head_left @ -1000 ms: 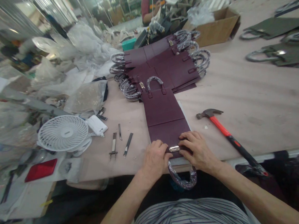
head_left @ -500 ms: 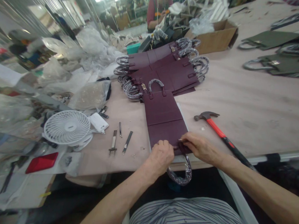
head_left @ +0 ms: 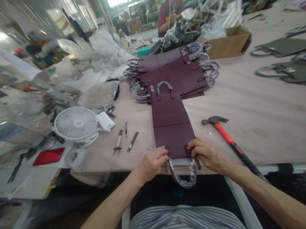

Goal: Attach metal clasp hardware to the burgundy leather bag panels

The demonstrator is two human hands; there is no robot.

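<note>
A burgundy bag panel [head_left: 171, 136] lies flat at the table's near edge, a crease across its middle. Its near handle [head_left: 184, 184], wrapped in clear plastic, hangs over the edge; a second wrapped handle is at the far end. My left hand [head_left: 154, 162] is closed on the panel's near left corner, beside the handle's left base. At the near right corner, my right hand [head_left: 207, 155] pinches the panel by the other handle base. A narrow strap end [head_left: 198, 164] hangs below the right fingers. My fingertips partly hide both handle bases.
Beyond lies a stack of burgundy bag panels [head_left: 176, 74]. A claw hammer [head_left: 229, 140] rests at right, with green bag panels [head_left: 299, 71] farther back. Metal hand tools [head_left: 132, 142], a white fan [head_left: 75, 123] and a red case [head_left: 49, 156] are at left. A co-worker [head_left: 170, 13] sits across.
My hands have moved apart, from close together near the right handle base to opposite near corners. The near handle's two bases now show between them. The view has shifted slightly.
</note>
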